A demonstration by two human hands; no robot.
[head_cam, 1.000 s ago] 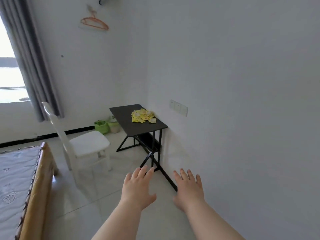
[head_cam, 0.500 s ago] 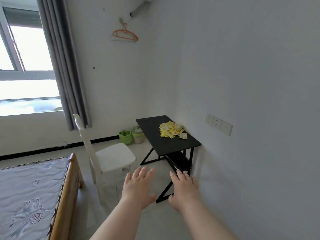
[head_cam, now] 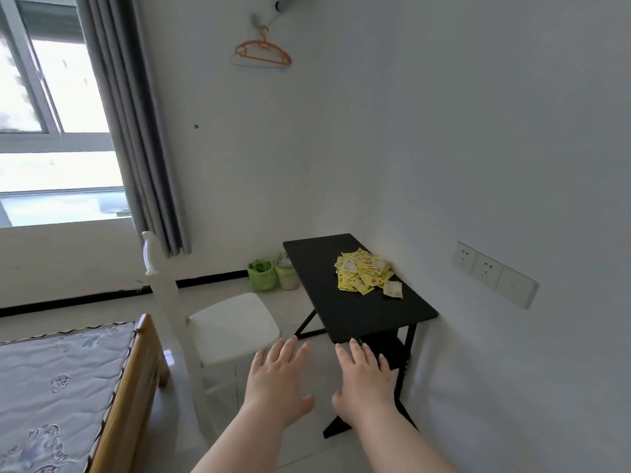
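Note:
My left hand [head_cam: 277,382] and my right hand [head_cam: 363,380] are held out in front of me, palms down, fingers straight and spread, holding nothing. Ahead of them a small black table [head_cam: 345,312] stands against the right wall. A heap of small yellow packets [head_cam: 363,274] lies on its far right part, next to the wall. Both hands are short of the table's near edge and touch nothing.
A white chair [head_cam: 232,322] stands left of the table, close to my left hand. A bed with a wooden frame [head_cam: 129,373] fills the lower left. Two green containers [head_cam: 261,276] sit on the floor in the corner. Wall sockets [head_cam: 491,273] are on the right wall.
The view has moved closer to the table and turned left, so the window and curtain show more. Both hands stay outstretched and spread, nearer to the table's near edge.

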